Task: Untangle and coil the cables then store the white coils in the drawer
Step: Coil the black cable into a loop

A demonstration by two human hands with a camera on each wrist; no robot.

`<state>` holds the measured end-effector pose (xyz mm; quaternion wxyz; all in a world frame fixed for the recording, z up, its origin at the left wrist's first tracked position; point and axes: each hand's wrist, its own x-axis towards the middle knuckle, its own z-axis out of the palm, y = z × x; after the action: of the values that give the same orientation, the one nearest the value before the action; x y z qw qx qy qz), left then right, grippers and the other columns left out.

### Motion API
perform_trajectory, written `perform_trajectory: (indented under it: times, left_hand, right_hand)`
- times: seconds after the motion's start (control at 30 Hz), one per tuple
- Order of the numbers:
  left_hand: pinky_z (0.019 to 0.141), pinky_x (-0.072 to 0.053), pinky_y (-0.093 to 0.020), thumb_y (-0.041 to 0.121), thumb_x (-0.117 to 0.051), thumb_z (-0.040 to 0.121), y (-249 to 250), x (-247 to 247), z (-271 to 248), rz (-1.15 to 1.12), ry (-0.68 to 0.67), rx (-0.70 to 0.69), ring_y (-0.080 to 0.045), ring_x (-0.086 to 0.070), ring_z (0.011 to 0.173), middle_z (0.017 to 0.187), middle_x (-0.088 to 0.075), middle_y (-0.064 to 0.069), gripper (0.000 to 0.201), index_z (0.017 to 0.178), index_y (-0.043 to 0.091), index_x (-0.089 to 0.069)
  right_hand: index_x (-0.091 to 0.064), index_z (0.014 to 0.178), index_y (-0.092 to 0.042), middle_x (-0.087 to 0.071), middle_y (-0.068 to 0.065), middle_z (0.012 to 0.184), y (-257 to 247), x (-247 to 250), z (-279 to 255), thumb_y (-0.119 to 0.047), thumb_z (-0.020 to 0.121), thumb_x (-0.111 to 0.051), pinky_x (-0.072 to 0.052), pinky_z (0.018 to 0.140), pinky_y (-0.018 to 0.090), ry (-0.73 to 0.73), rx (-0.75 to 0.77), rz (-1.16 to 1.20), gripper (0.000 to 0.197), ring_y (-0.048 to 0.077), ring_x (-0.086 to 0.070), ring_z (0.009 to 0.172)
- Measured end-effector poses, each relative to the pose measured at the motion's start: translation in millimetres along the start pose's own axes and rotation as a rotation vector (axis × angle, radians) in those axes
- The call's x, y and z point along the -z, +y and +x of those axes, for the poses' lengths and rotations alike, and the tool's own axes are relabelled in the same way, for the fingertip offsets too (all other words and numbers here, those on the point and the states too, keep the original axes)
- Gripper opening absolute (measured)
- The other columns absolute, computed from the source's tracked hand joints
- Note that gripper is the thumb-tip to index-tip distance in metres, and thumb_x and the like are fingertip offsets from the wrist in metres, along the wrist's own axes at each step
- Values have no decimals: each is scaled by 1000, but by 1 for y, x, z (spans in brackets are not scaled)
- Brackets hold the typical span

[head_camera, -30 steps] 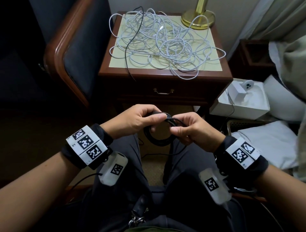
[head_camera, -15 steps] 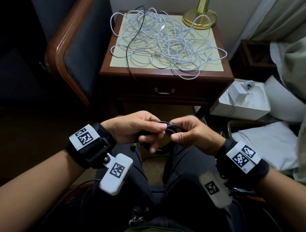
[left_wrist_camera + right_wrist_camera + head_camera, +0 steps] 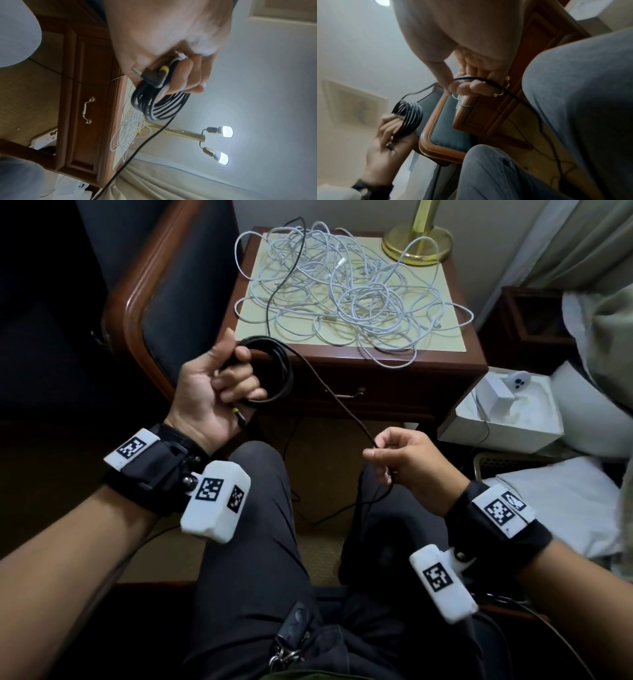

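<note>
1. Fingers (image 3: 239, 378) of the left hand (image 3: 212, 392) curl through a black coil (image 3: 274, 371) of cable, gripping its loops, thumb raised, in front of the near left corner of the nightstand (image 3: 404, 378).
2. The plug (image 3: 154, 77), black with a yellow collar, lies pressed against the palm beside the loops.
3. The right hand (image 3: 407, 463), lower and nearer over the lap, pinches the loose black cable (image 3: 339, 402) between thumb and fingertips; the strand runs up and left to the coil, and its slack drops between the knees.
4. A tangle of white cables (image 3: 346, 292) lies spread across the nightstand top, one black strand crossing its left side.
5. The drawer (image 3: 359, 402) under that top is closed, its brass handle (image 3: 86, 109) showing.
6. A brass lamp (image 3: 416, 242) stands at the far right corner; a white box (image 3: 500, 419) sits on the floor to the right.
</note>
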<state>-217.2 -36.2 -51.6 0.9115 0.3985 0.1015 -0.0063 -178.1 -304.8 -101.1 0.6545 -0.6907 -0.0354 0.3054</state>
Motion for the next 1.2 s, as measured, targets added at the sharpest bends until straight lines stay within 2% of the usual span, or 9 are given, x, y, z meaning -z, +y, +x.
perform_trajectory:
  times: [0.23, 0.4, 0.53, 0.67, 0.83, 0.93, 1.0, 1.1, 1.2]
  left_hand:
    - [53, -31, -19, 43, -41, 100, -3, 5, 4, -246, 134, -127, -7, -26, 39, 43, -26, 8, 41, 71, 17, -54]
    - [61, -32, -22, 39, -33, 104, -13, -1, 6, -83, 150, -184, -7, -30, 47, 50, -30, 9, 36, 81, 17, -51]
    - [58, -31, -20, 30, -30, 106, -24, -9, 5, 189, 132, -193, -8, -34, 49, 51, -35, 8, 33, 86, 12, -50]
    - [52, -37, -18, 21, -33, 105, -38, -16, 1, 417, 90, -180, -8, -38, 49, 50, -39, 6, 29, 87, 7, -49]
    - [64, -47, -23, 17, -37, 103, -48, -21, -7, 606, -25, -97, -15, -55, 57, 56, -56, 0, 25, 86, 8, -53]
    - [74, -51, -25, 20, -45, 100, -55, -27, -14, 715, -174, -46, -20, -65, 70, 68, -69, -8, 21, 86, 8, -55]
    - [75, -53, -25, 22, -49, 96, -60, -32, -19, 735, -245, 4, -22, -66, 69, 69, -70, -10, 20, 85, 6, -55]
    - [62, -52, -26, 20, -47, 95, -65, -38, -23, 712, -341, 78, -17, -59, 52, 55, -60, -5, 21, 85, 2, -53]
    - [47, -44, -22, 19, -48, 97, -67, -40, -24, 666, -363, 140, -10, -41, 42, 47, -44, 2, 21, 83, 3, -51]
  right_hand:
    - [-50, 64, -12, -47, 5, 56, 5, 6, 2, -6, 85, -67, -35, 49, 24, 201, -95, 45, 29, 12, -42, 46]
    - [-52, 56, -7, -48, 6, 48, 6, -3, -5, -7, 85, -68, -32, 42, 21, 168, -36, -112, 33, 15, -39, 39]
    - [-58, 59, -6, -44, 5, 42, 3, -7, -10, -9, 93, -58, -28, 44, 22, 14, 4, -269, 34, 15, -35, 38]
    - [-59, 63, -3, -41, -2, 38, -5, -13, -20, -6, 96, -50, -26, 39, 16, -277, 67, -337, 34, 6, -30, 33]
    - [-58, 70, 1, -33, -8, 39, -11, -13, -25, -15, 95, -50, -22, 39, 13, -566, 91, -199, 31, 2, -25, 35]
    - [-58, 65, -6, -31, -6, 41, -14, -9, -23, -27, 88, -52, -13, 42, 21, -523, 126, -97, 32, 5, -21, 37]
    - [-59, 62, -12, -29, -5, 42, -17, -6, -18, -37, 83, -56, -10, 45, 27, -462, 150, 2, 32, 7, -19, 39]
    - [-58, 62, -12, -28, -6, 42, -19, -1, -14, -33, 87, -54, -10, 48, 32, -357, 170, 64, 32, 8, -18, 39]
    - [-56, 70, -5, -34, -5, 43, -19, -2, -15, -22, 89, -55, -16, 45, 26, -196, 236, 6, 26, 7, -24, 39]
